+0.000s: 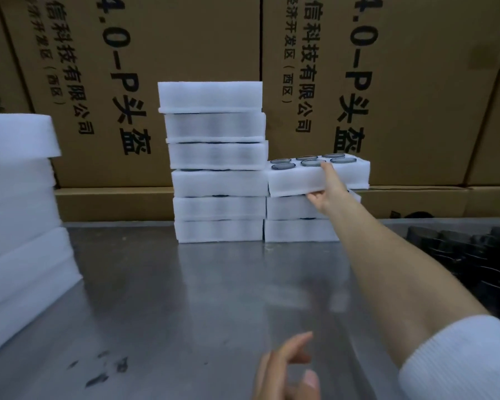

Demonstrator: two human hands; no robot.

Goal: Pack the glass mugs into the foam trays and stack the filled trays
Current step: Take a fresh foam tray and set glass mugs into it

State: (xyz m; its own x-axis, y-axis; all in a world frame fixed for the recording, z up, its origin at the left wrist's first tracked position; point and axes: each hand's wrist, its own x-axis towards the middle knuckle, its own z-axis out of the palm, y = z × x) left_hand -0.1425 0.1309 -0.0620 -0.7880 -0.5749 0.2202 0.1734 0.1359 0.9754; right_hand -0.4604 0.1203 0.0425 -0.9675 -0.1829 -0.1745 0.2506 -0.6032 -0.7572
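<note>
right hand (324, 189) grips full tray (318, 176) atop short stack at 1 o'clock | left hand (286, 368) loose, holds nothing | tall stack (217, 163) done | spare foam (18, 197) at 9 o'clock left

Colours and patterns, referenced to the steel table

Table (214, 298): dull grey, with dark smudges at its near left. Foam trays (218, 180) stacked at its far edge: white. Mug rims (312, 162) in the top right tray: grey-blue rings. Cartons (185, 53) behind: brown with black print. Sleeve (459, 362), near right: white, ribbed. Crate (474, 255), right: black.
</note>
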